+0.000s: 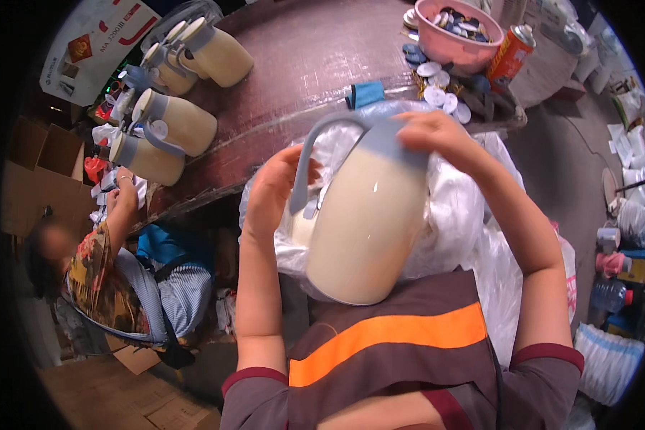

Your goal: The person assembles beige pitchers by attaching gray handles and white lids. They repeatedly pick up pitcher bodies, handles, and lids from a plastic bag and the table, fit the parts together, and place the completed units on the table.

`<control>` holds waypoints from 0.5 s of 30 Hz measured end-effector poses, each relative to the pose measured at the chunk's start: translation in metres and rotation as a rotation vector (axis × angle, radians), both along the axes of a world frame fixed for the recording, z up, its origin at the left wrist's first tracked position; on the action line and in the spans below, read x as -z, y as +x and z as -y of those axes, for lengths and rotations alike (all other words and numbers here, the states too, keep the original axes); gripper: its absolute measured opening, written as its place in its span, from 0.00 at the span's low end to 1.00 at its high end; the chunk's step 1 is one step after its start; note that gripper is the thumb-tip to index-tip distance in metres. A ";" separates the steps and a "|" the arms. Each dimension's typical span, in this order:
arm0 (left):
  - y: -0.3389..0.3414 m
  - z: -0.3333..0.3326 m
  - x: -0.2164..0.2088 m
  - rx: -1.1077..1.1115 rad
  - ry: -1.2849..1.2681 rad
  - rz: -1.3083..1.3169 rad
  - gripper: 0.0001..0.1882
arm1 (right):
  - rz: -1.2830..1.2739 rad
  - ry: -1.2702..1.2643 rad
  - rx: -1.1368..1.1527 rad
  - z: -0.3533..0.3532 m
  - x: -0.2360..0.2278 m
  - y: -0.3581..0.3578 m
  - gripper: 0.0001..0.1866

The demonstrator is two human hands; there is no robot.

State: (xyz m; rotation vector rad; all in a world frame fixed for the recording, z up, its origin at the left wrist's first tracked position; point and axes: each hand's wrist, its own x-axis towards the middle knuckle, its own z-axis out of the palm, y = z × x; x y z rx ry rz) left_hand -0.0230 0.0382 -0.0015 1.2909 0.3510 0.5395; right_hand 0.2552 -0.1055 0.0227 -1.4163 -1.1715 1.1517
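A cream vacuum jug [369,222] with a blue-grey collar and handle tilts in front of my apron, its base toward me. My right hand [441,140] is closed over the collar at the jug's top right. At the jug's left side, my left hand [272,186] curls its fingers around the handle, partly hidden behind it. Behind the jug, an open clear plastic bag [459,208] spreads over my front and the table edge. Part of another cream item shows inside the bag, just left of the jug.
Several similar jugs [218,54] stand and lean at the table's left. A pink basin [455,50] of small parts, white discs [433,95] and an orange spray can [510,57] are at the right end. On the left sits another person [122,287], hands at the table edge.
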 end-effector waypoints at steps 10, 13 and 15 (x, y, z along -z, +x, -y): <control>-0.037 0.056 -0.025 -0.373 -0.127 -0.156 0.07 | 0.812 -0.077 -0.196 0.009 0.102 0.002 0.33; -0.032 0.061 -0.025 -0.388 -0.134 -0.181 0.07 | 1.163 -0.068 -0.173 0.022 0.134 -0.022 0.40; -0.035 0.060 -0.032 -0.403 -0.050 -0.168 0.07 | 1.107 -0.235 -0.213 0.017 0.121 -0.025 0.40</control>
